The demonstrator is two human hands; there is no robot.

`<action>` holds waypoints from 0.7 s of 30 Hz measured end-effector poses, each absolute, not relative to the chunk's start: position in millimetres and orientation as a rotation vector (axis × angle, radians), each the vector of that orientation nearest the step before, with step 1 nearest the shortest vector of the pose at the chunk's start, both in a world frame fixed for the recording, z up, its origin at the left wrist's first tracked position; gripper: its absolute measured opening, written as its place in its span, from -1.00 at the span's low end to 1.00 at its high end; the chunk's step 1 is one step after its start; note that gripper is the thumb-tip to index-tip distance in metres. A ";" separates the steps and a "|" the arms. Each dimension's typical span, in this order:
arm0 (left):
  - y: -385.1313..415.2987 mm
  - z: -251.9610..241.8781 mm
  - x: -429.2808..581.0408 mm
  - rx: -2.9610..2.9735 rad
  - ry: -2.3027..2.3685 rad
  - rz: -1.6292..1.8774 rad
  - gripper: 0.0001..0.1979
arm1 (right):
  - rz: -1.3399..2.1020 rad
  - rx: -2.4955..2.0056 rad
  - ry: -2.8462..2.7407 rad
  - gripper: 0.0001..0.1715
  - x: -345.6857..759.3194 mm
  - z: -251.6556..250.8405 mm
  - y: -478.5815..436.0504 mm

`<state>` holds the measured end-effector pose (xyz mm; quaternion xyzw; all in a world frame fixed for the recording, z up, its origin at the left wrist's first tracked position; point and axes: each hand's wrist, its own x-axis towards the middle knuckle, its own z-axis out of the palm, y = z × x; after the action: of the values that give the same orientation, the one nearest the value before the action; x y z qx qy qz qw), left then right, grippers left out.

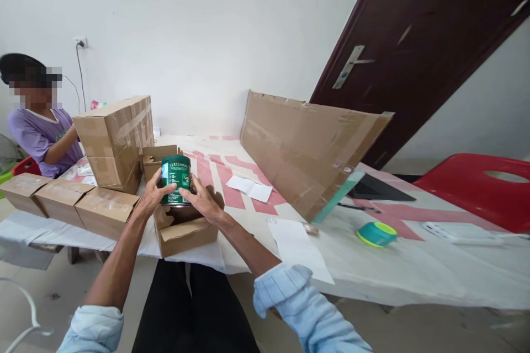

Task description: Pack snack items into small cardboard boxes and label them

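Note:
A green can (176, 176) with pale printing on its side is held upright between my two hands. My left hand (153, 194) grips its left side, fingers wrapped behind and the thumb on the front. On the other side my right hand (202, 198) holds it the same way, its thumb also across the front. Directly below the can stands an open cardboard box (188, 237) with its flaps up, close to the table's front edge. My hands and the can hide most of the box's inside.
Several small cartons (62, 198) line the table's left edge, beside stacked boxes (114, 138). A cardboard partition (306, 149) rises at the right of centre. White papers (250, 188), a teal tape roll (376, 234) and a red chair (476, 187) are further right. A person in purple (41, 132) sits left.

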<state>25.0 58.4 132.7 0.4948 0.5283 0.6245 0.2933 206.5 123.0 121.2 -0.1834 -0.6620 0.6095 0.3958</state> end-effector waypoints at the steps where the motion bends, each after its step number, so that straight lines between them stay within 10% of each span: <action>1: 56.9 141.1 26.8 1.358 1.356 1.698 0.08 | 1.462 -0.446 -1.690 0.05 207.3 127.1 121.3; 12: 33.9 215.3 51.0 1.764 1.005 1.814 0.21 | 1.166 -0.197 -1.755 0.38 229.0 191.2 102.0; 21: 28.8 206.7 47.8 1.682 1.376 1.749 -0.01 | 0.895 -0.445 -1.899 0.09 250.8 150.5 132.4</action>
<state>47.8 28.8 206.7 0.5938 0.4855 0.6172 0.1753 250.8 132.4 150.5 -0.1823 -0.7774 0.3665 0.4775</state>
